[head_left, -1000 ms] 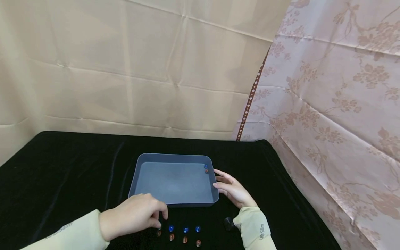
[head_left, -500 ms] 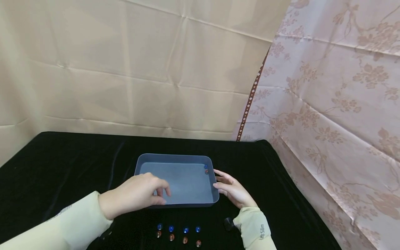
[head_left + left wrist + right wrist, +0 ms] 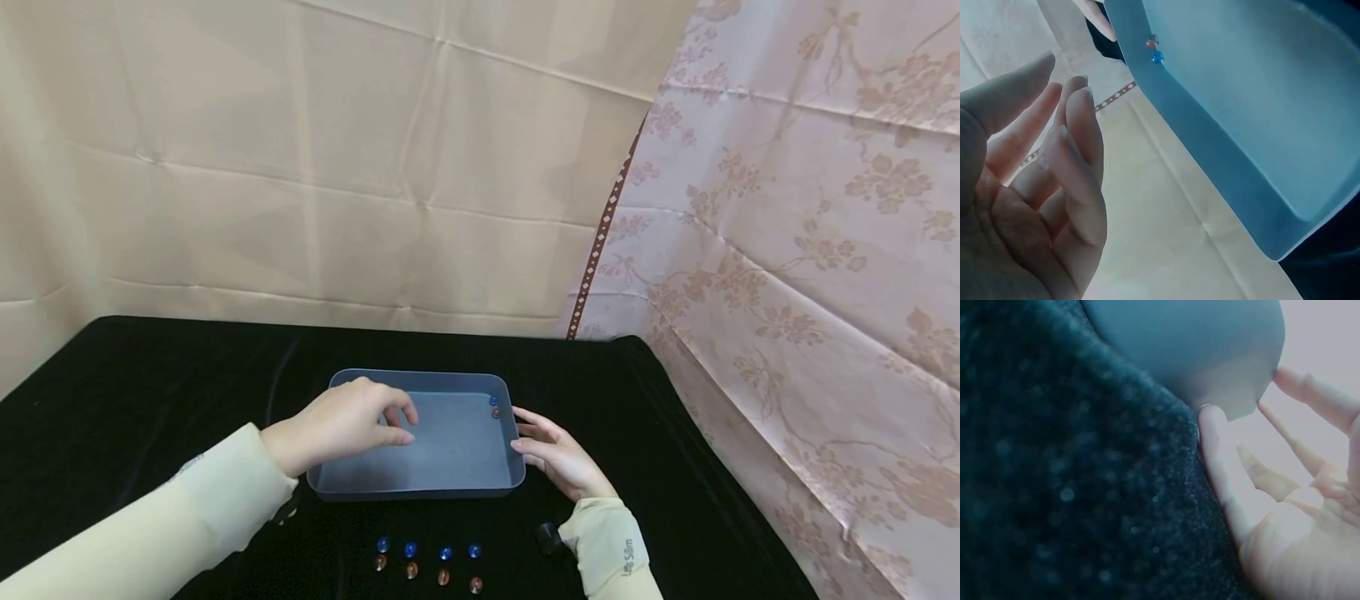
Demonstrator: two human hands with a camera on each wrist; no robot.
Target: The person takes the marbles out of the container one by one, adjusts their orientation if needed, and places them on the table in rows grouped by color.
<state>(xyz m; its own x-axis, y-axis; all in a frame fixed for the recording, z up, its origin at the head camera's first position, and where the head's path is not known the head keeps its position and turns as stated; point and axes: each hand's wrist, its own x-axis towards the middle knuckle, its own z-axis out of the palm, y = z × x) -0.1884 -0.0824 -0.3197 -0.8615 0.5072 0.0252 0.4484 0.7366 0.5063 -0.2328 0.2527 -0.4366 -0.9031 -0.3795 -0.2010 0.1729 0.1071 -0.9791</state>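
My left hand [image 3: 345,421] hovers over the left part of a shallow blue-grey tray [image 3: 457,458]. In the left wrist view its fingers [image 3: 1085,131] bend loosely, thumb apart from them, with nothing between. At the tray's right side, my right hand [image 3: 562,458] touches the outer wall with its fingertips; the right wrist view shows the thumb [image 3: 1213,434] against the tray's corner. Inside the tray, by the right wall, lie a blue marble [image 3: 493,401] and an orange-brown marble [image 3: 495,412]. In front of it are a row of several blue marbles [image 3: 446,552] and a row of several orange-brown marbles [image 3: 444,577].
Black cloth [image 3: 187,400] covers the table under everything. A cream curtain [image 3: 337,167] hangs behind, and a floral pink one [image 3: 810,208] on the right. Beside the right cuff sits a small black object [image 3: 549,537].
My left hand has moved from the left end of the marble rows forward and up, over the tray. The rows look the same, and my right hand stays at the tray's side.
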